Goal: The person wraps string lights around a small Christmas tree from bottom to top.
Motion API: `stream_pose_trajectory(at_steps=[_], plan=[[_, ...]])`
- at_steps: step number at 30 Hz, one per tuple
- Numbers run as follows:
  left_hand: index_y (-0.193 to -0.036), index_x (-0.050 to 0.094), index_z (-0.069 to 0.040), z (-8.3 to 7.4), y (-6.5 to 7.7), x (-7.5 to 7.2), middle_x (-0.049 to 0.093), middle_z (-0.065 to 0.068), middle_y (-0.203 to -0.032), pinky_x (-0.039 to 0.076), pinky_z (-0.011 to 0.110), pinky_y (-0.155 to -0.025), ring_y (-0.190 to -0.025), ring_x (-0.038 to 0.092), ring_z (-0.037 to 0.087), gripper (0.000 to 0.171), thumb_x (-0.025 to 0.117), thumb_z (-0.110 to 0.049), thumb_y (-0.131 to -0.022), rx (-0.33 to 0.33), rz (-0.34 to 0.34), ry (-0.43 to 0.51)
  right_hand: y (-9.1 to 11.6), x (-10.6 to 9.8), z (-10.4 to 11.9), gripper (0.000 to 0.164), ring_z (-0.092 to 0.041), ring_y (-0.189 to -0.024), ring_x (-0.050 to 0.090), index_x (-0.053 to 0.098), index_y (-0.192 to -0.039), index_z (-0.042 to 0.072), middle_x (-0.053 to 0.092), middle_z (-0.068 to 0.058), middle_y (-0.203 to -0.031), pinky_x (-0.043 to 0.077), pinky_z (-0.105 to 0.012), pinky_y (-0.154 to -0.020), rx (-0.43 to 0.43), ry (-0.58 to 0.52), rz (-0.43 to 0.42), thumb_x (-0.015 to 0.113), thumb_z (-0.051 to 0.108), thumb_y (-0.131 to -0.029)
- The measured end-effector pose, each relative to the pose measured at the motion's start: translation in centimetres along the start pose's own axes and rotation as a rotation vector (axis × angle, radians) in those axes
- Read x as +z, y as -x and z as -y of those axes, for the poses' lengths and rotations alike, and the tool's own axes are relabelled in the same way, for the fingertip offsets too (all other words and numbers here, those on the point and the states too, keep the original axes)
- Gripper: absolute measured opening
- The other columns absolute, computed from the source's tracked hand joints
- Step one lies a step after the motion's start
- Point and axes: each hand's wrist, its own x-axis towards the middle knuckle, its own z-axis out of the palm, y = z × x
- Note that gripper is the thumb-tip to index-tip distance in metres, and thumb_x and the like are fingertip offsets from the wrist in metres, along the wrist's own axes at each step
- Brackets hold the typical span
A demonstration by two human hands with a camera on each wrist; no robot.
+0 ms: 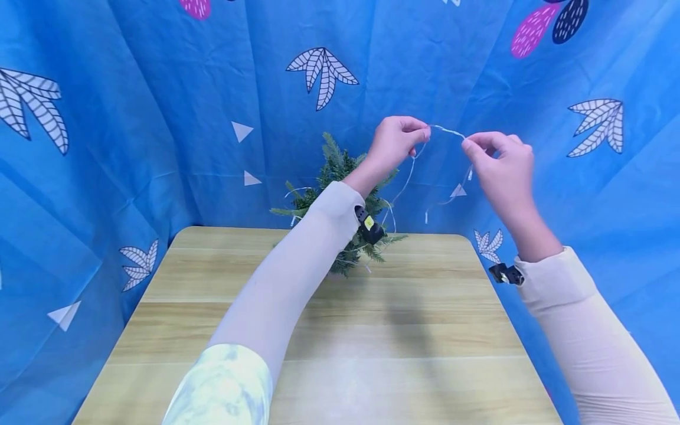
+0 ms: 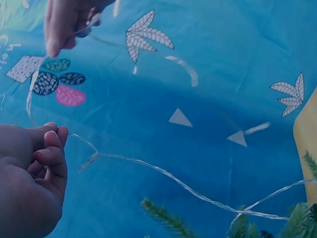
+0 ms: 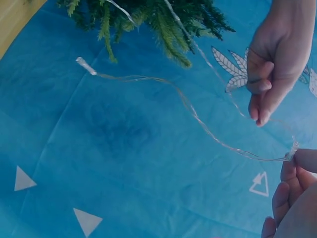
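Observation:
A string of clear-wired lights (image 1: 447,129) spans the air between both hands, right of a small green Christmas tree (image 1: 340,168). My left hand (image 1: 395,141) pinches the wire between thumb and fingertips, in front of the tree's upper right side. Farther right, my right hand (image 1: 502,162) pinches the same wire near one of its small bulbs. From the left hand the light string (image 2: 173,178) runs back to the branches. Beyond the right hand, a loose end of the light string (image 3: 198,119) hangs, tipped with a clear bulb. The left sleeve hides part of the tree.
The tree stands at the far edge of a light wooden table (image 1: 425,330). Behind it hangs a blue patterned curtain (image 1: 212,118), which also runs down both sides. Other wire loops (image 1: 393,215) lie among the branches.

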Motion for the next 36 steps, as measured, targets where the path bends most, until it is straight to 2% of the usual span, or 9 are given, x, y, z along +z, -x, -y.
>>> stream_pose_trajectory(at_steps=[5, 8, 14, 19, 25, 30, 36], plan=[[-0.106, 0.078, -0.013, -0.4, -0.7, -1.0, 0.073, -0.001, -0.101, 0.045, 0.025, -0.059, -0.068, 0.058, 0.016, 0.015, 0.069, -0.022, -0.097, -0.021, -0.030, 0.014, 0.5, 0.7, -0.1, 0.039, -0.004, -0.089, 0.044, 0.076, -0.117, 0.011, 0.060, 0.007, -0.086, 0.034, -0.027, -0.080, 0.021, 0.010, 0.041, 0.064, 0.042, -0.097], [-0.104, 0.078, -0.013, -0.5, -1.2, -1.9, 0.073, 0.000, -0.100, 0.046, 0.025, -0.060, -0.067, 0.057, 0.017, 0.014, 0.070, -0.021, -0.097, -0.013, -0.033, 0.015, 0.9, 1.4, -0.4, 0.037, -0.005, -0.090, 0.046, 0.076, -0.115, 0.009, 0.064, 0.001, -0.089, 0.036, -0.027, -0.078, 0.005, 0.006, 0.057, 0.065, 0.040, -0.098], [-0.104, 0.077, -0.012, -0.6, -2.2, -3.8, 0.072, 0.002, -0.100, 0.046, 0.027, -0.064, -0.066, 0.055, 0.016, 0.013, 0.069, -0.020, -0.097, -0.007, -0.031, -0.037, 1.8, 2.9, -0.8, 0.035, -0.010, -0.091, 0.047, 0.076, -0.115, 0.007, 0.068, -0.012, -0.096, 0.041, -0.025, -0.070, -0.026, -0.006, 0.114, 0.065, 0.037, -0.099], [-0.109, 0.077, -0.013, -0.1, -2.9, -4.9, 0.069, 0.000, -0.101, 0.047, 0.027, -0.066, -0.070, 0.056, 0.015, 0.016, 0.068, -0.022, -0.098, -0.046, 0.005, -0.136, 2.0, 4.1, -0.8, 0.037, -0.015, -0.095, 0.052, 0.075, -0.117, 0.008, 0.070, -0.013, -0.102, 0.045, -0.029, -0.072, 0.013, -0.014, 0.199, 0.063, 0.038, -0.100], [-0.113, 0.076, -0.015, 1.0, -3.3, -6.4, 0.070, -0.001, -0.106, 0.047, 0.028, -0.068, -0.073, 0.056, 0.014, 0.019, 0.066, -0.025, -0.100, -0.073, -0.002, -0.234, 1.8, 5.7, -0.8, 0.039, -0.020, -0.096, 0.059, 0.073, -0.119, 0.009, 0.071, -0.013, -0.112, 0.048, -0.033, -0.076, 0.121, -0.080, 0.328, 0.063, 0.042, -0.099], [-0.115, 0.075, -0.015, 2.0, -3.4, -7.9, 0.069, 0.000, -0.116, 0.047, 0.028, -0.072, -0.078, 0.058, 0.014, 0.020, 0.065, -0.025, -0.100, -0.101, -0.010, -0.251, 1.8, 6.7, -1.0, 0.035, -0.025, -0.101, 0.058, 0.074, -0.119, 0.010, 0.070, -0.012, -0.115, 0.047, -0.034, -0.078, 0.163, -0.104, 0.367, 0.063, 0.038, -0.100], [-0.116, 0.074, -0.013, 3.0, -3.2, -9.3, 0.068, 0.001, -0.121, 0.049, 0.028, -0.078, -0.092, 0.061, 0.017, 0.021, 0.065, -0.023, -0.100, -0.127, -0.036, -0.248, 2.1, 7.3, -0.9, 0.035, -0.022, -0.107, 0.062, 0.073, -0.120, 0.011, 0.072, -0.010, -0.119, 0.049, -0.037, -0.084, 0.165, -0.097, 0.395, 0.063, 0.038, -0.100]])
